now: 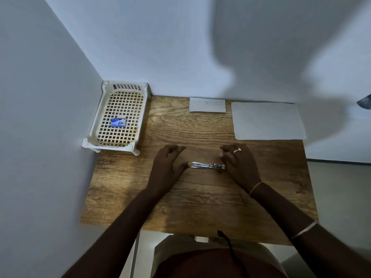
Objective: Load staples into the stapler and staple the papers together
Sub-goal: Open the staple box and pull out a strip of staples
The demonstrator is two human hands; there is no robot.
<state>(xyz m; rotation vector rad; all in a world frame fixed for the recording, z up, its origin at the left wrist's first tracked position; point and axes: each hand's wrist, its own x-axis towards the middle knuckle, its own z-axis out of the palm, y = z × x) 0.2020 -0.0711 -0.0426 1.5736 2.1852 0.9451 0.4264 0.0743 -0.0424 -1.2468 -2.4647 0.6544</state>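
Flanking a slim metal stapler point(206, 166) on grainy wood point(200, 207) — left hand point(168, 163), right hand point(240, 166), unclenched.

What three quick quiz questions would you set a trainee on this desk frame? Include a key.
1. Count: besides the large paper, how many other papers lie on the table?
2. True or false: the staple box lies in the basket.
3. The stapler lies: A in the basket; B on the large paper; C on the table between the left hand and right hand.

Key: 1. One, the small paper. 2. True. 3. C.
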